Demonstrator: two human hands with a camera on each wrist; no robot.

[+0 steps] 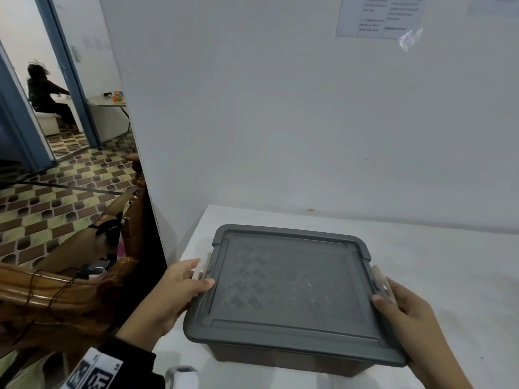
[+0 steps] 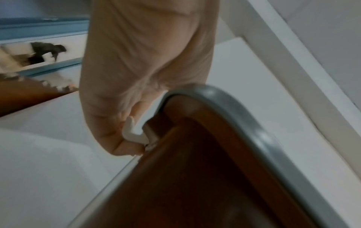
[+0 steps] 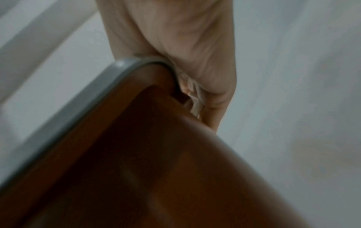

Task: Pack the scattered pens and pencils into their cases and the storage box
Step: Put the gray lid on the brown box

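Note:
The storage box (image 1: 289, 293), with a grey patterned lid and a dark brown translucent body, sits on the white table (image 1: 438, 276) with its lid on. My left hand (image 1: 179, 287) grips its left side, thumb on the lid and fingers curled under the white latch (image 2: 136, 128). My right hand (image 1: 401, 310) grips the right side the same way, fingers around the right latch (image 3: 195, 98). In both wrist views the box wall (image 2: 205, 177) fills the lower frame. No pens, pencils or cases show; the box's contents are hidden.
A white wall (image 1: 280, 108) rises right behind the table, with a paper notice (image 1: 376, 15) taped high up. A carved wooden chair (image 1: 70, 290) with cables stands left of the table. Through a doorway at far left a person (image 1: 45, 94) sits.

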